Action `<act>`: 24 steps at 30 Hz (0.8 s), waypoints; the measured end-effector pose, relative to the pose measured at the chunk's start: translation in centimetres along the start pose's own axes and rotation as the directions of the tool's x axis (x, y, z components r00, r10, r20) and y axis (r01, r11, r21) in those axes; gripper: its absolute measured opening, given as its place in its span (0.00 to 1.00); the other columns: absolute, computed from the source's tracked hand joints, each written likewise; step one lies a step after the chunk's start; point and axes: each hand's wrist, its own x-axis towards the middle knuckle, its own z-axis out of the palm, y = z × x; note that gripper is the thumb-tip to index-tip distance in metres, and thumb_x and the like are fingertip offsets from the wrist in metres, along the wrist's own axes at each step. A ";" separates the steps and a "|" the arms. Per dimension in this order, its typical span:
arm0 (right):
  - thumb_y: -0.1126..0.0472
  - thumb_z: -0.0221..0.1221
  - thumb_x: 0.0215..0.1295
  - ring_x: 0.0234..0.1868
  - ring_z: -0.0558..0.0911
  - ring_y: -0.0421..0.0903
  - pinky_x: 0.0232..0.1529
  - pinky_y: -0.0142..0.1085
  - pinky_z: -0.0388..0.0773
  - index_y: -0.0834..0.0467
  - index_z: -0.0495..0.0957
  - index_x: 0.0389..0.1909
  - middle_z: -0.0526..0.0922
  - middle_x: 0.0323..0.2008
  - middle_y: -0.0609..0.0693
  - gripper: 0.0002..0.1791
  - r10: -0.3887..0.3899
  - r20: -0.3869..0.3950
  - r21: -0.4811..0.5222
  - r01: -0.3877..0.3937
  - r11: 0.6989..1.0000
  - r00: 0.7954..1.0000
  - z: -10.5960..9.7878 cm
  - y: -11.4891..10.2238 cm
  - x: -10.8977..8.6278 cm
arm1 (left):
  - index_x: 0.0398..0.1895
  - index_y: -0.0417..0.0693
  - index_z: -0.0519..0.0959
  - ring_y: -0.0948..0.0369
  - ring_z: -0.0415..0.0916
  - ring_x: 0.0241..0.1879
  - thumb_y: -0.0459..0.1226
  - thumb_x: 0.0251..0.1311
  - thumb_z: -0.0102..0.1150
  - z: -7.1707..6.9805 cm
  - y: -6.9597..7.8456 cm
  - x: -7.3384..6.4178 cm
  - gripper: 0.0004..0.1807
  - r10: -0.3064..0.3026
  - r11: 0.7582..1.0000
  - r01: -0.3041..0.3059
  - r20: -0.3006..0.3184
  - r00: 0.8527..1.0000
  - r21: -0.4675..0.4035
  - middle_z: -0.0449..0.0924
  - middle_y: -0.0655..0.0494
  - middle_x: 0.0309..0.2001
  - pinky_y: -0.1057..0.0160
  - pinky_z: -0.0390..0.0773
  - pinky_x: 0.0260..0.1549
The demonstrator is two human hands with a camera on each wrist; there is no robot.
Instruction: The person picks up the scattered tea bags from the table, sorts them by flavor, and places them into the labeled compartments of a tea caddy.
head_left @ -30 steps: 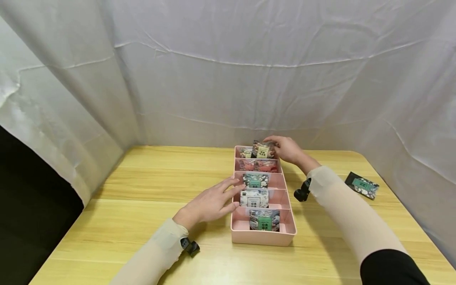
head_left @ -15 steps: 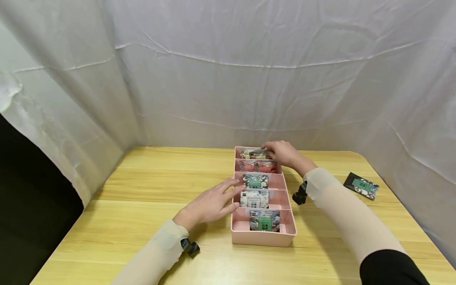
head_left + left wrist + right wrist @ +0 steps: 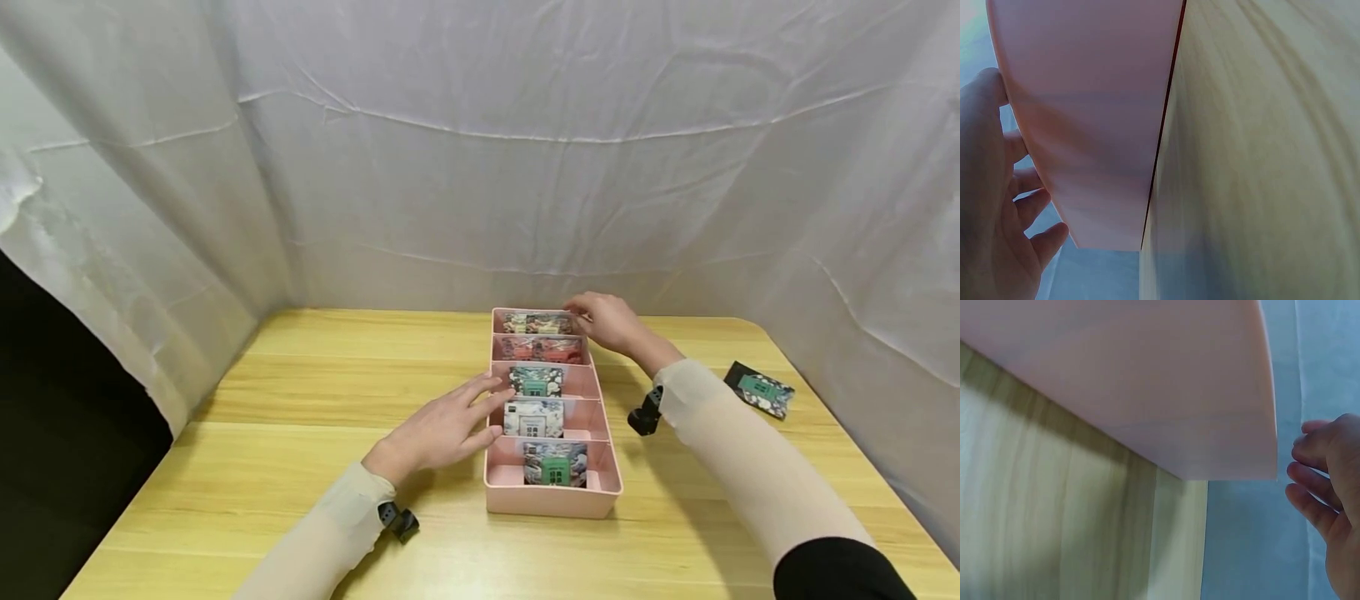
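Note:
A pink divided box stands lengthwise on the table, holding small printed packets. My left hand rests its spread, mostly straight fingers on the box's left rim; the left wrist view shows the fingertips along that edge. By the back right corner is my right hand, its fingers loosely bent with nothing between them. Two yellow-labelled packets sit side by side in the rear compartment. In front of them are two red packets, then a green-labelled packet, a white packet and a dark green-labelled packet.
One more dark packet with a green label lies flat on the wooden table, right of the box. White cloth hangs behind and along both sides. Dark wrist cameras sit under the sleeved wrists.
My right hand lowered a yellow-labelled packet into the rear compartment beside the other one, let it go and moved slightly right and up. The left hand stayed on the rim.

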 end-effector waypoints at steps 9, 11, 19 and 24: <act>0.62 0.56 0.71 0.53 0.79 0.58 0.54 0.56 0.75 0.61 0.77 0.58 0.80 0.53 0.59 0.17 0.030 -0.001 0.034 -0.030 0.999 1.000 -0.7 0.4 -1.7 | 0.78 0.57 0.53 0.52 0.48 0.74 0.56 0.74 0.38 0.0 -0.2 -0.1 0.33 -0.017 1.000 0.017 0.005 1.000 0.005 0.50 0.50 0.76 0.51 0.56 0.69; 0.63 0.57 0.71 0.53 0.78 0.58 0.53 0.56 0.75 0.62 0.77 0.58 0.80 0.53 0.60 0.17 0.023 -0.014 0.044 -0.023 0.999 1.000 -0.9 0.5 -2.1 | 0.78 0.57 0.53 0.52 0.48 0.74 0.56 0.74 0.37 0.0 -0.3 -0.1 0.33 -0.016 1.000 0.015 0.003 1.000 0.007 0.50 0.50 0.76 0.52 0.56 0.69; 0.62 0.57 0.71 0.53 0.78 0.58 0.53 0.56 0.75 0.63 0.77 0.58 0.79 0.54 0.61 0.17 0.018 -0.070 0.077 -0.013 0.997 0.997 -1.6 1.3 -4.2 | 0.78 0.55 0.53 0.50 0.48 0.74 0.57 0.74 0.34 -0.1 -0.3 -0.1 0.34 -0.005 1.000 0.005 0.004 1.000 0.018 0.51 0.48 0.76 0.51 0.55 0.69; 0.60 0.57 0.72 0.54 0.77 0.59 0.53 0.57 0.75 0.62 0.77 0.59 0.79 0.54 0.60 0.18 0.041 -0.076 0.097 -0.033 0.995 0.996 -1.8 1.8 -5.8 | 0.78 0.55 0.53 0.52 0.46 0.75 0.55 0.74 0.36 -0.2 -0.4 0.0 0.33 0.008 0.999 -0.008 0.007 1.000 0.045 0.51 0.49 0.76 0.53 0.51 0.71</act>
